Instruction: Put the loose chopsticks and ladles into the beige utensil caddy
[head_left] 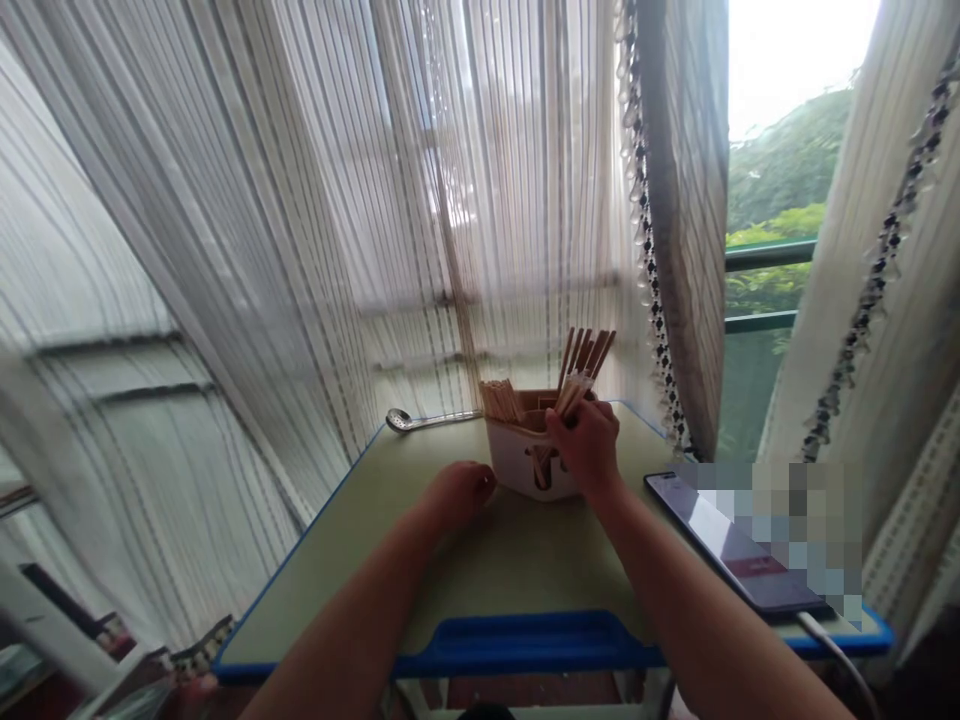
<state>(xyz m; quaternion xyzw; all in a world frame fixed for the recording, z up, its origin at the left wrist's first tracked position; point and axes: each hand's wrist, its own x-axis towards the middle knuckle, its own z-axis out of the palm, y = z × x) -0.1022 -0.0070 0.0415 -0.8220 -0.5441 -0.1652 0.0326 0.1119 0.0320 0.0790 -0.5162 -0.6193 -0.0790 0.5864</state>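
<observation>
A white cutlery holder [517, 470] with a brown inner rim stands toward the far side of the table. My right hand [589, 440] is at its right side, fingers closed on a bundle of pale wooden sticks [574, 390] with what looks like clear wrap at the top. Brown chopsticks [592, 350] stand upright just behind that bundle. In the holder's left part is a packed bunch of light thin sticks [499, 400]. My left hand [461, 492] rests on the table by the holder's left front corner, its fingers curled with nothing visible in them.
A metal slotted spoon [420, 422] lies behind and left of the holder. On the right lies a phone [739, 545] with a white cable [832, 640]. The pale table [337, 570] has a blue edge and front tray [525, 640]. Striped curtains [495, 200] hang close behind.
</observation>
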